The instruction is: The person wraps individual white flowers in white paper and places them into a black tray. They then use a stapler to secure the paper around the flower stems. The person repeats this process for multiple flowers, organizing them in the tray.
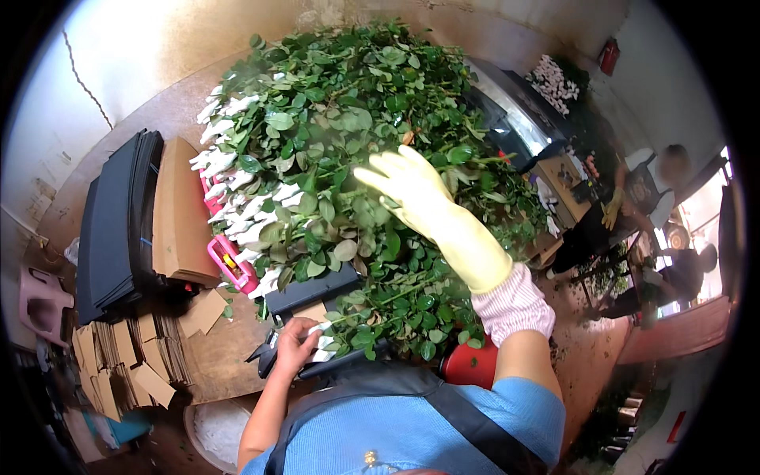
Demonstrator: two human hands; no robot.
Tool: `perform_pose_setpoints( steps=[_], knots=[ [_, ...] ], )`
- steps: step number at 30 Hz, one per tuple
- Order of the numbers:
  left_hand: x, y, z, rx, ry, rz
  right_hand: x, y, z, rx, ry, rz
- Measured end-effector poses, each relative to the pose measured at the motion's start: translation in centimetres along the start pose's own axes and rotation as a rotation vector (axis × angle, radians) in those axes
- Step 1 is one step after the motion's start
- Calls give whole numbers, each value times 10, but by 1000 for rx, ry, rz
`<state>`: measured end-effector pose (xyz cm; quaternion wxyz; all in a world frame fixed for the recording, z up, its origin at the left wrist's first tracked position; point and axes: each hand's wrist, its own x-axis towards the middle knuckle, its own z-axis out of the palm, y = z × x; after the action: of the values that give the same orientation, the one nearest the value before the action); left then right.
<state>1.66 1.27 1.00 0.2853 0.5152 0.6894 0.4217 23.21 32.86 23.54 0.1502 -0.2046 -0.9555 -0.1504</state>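
Observation:
My bare left hand (pixel 298 345) grips a white-covered flower head (pixel 322 344) at the near edge of the table, beside a black tray-like holder (pixel 312 291). Leafy stems (pixel 409 314) run from that head to the right. My right hand (pixel 412 193), in a pale yellow rubber glove, hangs over a large heap of leafy cut stems (pixel 356 101), fingers apart and holding nothing. White-covered flower heads (pixel 237 219) stick out along the heap's left side. A pink tape dispenser (pixel 231 264) with a yellow core stands left of the heap.
Dark sheets (pixel 113 219) and brown cardboard (pixel 184 214) stand stacked at left. Small cardboard pieces (pixel 119 362) lie at the table's near-left corner. A red round object (pixel 469 365) is beside my body. At right, a person in a dark apron (pixel 641 184) stands beyond the table.

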Motion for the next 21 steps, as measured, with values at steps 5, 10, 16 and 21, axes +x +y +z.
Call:
perform_pose_setpoints(
  steps=[5, 10, 16, 21],
  knots=[
    [-2, -4, 3, -40, 14, -35, 65, -12, 77, 25, -320, 67],
    [-1, 6, 0, -33, -7, -39, 67, 0, 145, 333, -496, 8],
    [-7, 6, -1, -1, 23, -31, 181, 50, 60, 252, -299, 269],
    [1, 6, 1, -37, 8, 23, 220, 135, 162, -434, 36, 86]
  ],
)
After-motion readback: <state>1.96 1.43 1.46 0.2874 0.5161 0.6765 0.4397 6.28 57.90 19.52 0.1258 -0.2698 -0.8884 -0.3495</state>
